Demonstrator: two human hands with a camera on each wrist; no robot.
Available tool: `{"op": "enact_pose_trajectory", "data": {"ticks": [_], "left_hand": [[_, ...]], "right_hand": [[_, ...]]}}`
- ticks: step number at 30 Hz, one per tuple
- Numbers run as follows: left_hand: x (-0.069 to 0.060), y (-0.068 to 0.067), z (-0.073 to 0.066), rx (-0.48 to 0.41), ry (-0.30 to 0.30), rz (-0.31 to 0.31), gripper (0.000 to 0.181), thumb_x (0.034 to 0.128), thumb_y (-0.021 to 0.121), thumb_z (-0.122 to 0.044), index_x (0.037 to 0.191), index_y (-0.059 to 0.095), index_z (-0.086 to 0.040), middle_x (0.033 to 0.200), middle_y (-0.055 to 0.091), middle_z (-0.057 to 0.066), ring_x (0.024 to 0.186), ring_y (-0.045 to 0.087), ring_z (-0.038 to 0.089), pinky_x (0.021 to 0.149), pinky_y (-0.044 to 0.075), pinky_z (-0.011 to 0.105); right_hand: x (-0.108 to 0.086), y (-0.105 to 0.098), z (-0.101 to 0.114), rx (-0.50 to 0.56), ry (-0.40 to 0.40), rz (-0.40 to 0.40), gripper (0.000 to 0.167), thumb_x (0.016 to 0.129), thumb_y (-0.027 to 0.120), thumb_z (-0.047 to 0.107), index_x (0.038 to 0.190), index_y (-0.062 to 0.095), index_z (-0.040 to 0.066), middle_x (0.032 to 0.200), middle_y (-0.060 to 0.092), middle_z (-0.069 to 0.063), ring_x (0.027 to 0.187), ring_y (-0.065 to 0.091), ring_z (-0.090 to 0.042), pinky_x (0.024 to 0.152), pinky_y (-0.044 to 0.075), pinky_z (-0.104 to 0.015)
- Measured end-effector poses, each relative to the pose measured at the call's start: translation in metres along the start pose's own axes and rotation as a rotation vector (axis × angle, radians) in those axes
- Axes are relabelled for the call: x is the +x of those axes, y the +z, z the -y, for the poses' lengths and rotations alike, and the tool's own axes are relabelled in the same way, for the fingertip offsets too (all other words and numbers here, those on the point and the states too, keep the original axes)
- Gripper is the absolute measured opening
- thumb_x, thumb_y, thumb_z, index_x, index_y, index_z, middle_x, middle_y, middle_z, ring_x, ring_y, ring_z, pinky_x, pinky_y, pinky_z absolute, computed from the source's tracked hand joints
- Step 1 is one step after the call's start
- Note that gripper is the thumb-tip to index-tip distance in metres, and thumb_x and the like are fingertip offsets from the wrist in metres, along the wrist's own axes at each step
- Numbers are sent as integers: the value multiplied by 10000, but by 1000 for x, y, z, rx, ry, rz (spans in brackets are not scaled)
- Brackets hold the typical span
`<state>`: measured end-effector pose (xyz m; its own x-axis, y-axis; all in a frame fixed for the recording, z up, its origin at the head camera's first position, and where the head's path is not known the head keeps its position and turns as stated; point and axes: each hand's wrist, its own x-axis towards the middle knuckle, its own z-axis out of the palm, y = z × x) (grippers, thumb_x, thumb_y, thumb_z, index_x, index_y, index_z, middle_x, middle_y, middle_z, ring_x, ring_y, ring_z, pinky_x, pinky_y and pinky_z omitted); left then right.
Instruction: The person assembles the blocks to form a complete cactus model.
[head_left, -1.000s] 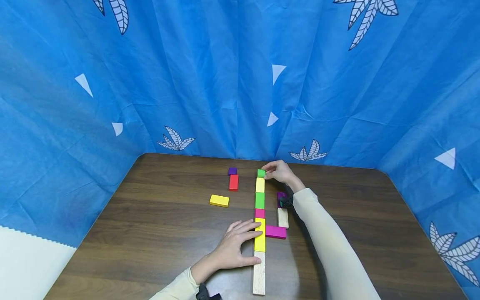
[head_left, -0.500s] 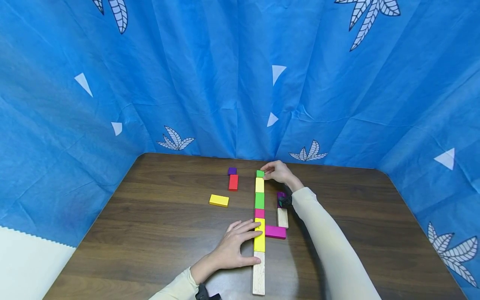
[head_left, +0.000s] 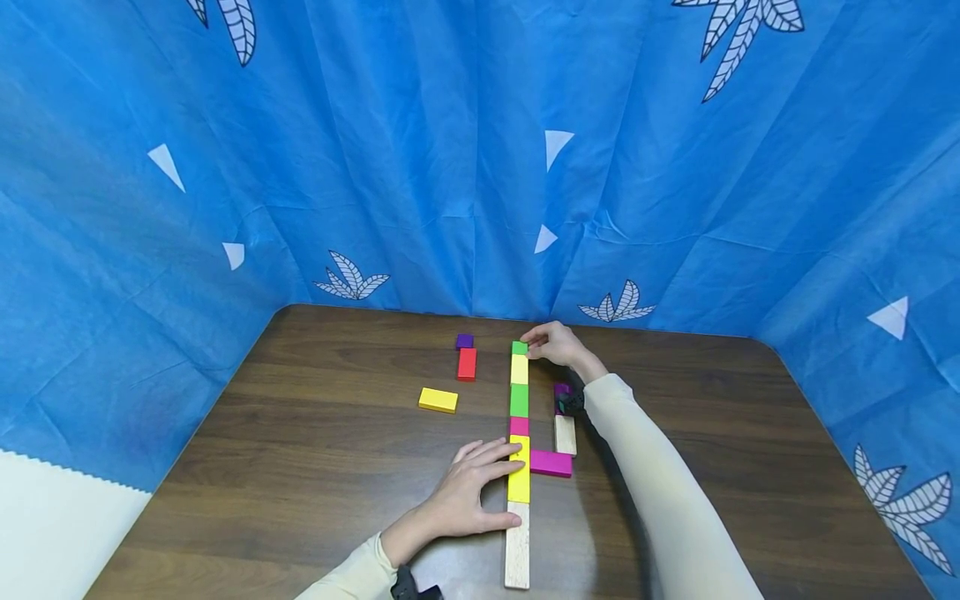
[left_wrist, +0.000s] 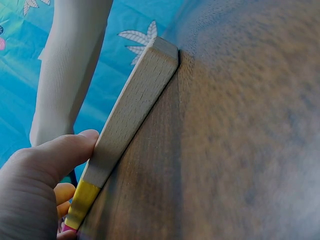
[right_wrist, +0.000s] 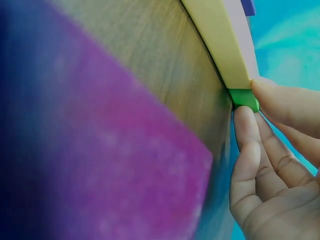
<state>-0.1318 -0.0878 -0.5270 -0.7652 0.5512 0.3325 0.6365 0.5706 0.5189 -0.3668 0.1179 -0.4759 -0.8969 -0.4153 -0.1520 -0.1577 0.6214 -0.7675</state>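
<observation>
A straight row of coloured blocks lies on the table in the head view. My left hand (head_left: 467,493) rests on its near part, fingers extended over the yellow block (head_left: 519,487) and thumb on the plain wooden block (head_left: 517,554). At the far end my right hand (head_left: 557,343) pinches the small green block (right_wrist: 245,98). That block meets the pale yellow block (head_left: 520,369). Between the two hands come a longer green block (head_left: 519,401) and a pink block (head_left: 519,427). In the left wrist view, the thumb lies along the wooden block's edge.
Right of the row are a magenta block (head_left: 551,464), a plain wooden block (head_left: 566,435) and a purple block (head_left: 561,398), partly hidden by the right wrist. To the left lie a yellow block (head_left: 438,400), a red block (head_left: 467,364) and a dark purple block (head_left: 465,341). Blue curtain (head_left: 420,167) surrounds the table.
The small green block has slid slightly toward the near side and into line with the row, with my right hand on it. My left hand has kept its place.
</observation>
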Motion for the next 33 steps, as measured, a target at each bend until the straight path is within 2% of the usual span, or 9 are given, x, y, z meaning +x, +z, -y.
{"op": "enact_pose_trajectory", "data": {"ticks": [5,11,17,21,28,33], "left_hand": [[0,0,1,10,9,-8,676,762,753,-531,1320,625,-172,1468,511,-23,1403,423,233,1103,322,530],[0,0,1,14,13,-14,677,759,753,-527,1318,628,-165,1461,519,-11,1399,429,241,1096,327,531],[-1,0,0,13,-13,9,685,753,759,-517,1328,620,-172,1469,511,-19,1409,417,228,1110,319,522],[0,0,-1,15,-19,19,690,750,762,-513,1331,617,-171,1469,511,-15,1412,413,225,1116,316,523],[0,-1,-1,15,-14,17,688,750,764,-511,1328,619,-169,1467,514,-12,1410,417,224,1113,318,524],[0,0,-1,22,-5,4,688,745,767,-513,1323,623,-170,1463,518,-12,1403,426,227,1108,325,522]], "right_hand": [[-5,-4,1,15,-6,3,353,904,667,82,1243,637,-10,1167,659,-182,1003,627,-271,899,531,-376],[-21,-12,2,6,-52,-48,423,919,662,174,1304,601,9,1269,619,-198,1095,615,-332,949,528,-462],[-50,-21,-4,-46,-82,-132,489,912,678,289,1325,590,43,1340,572,-179,1211,547,-361,978,496,-521],[-72,-23,-11,-65,-137,-190,516,912,683,309,1339,575,42,1395,541,-175,1301,480,-379,1037,432,-571],[-116,-15,-18,-25,-198,-255,545,908,696,283,1386,538,74,1487,456,-148,1400,375,-372,1111,322,-614],[-139,-7,-23,-27,-229,-273,538,902,704,260,1382,543,80,1491,446,-167,1397,368,-403,1095,308,-654]]}}
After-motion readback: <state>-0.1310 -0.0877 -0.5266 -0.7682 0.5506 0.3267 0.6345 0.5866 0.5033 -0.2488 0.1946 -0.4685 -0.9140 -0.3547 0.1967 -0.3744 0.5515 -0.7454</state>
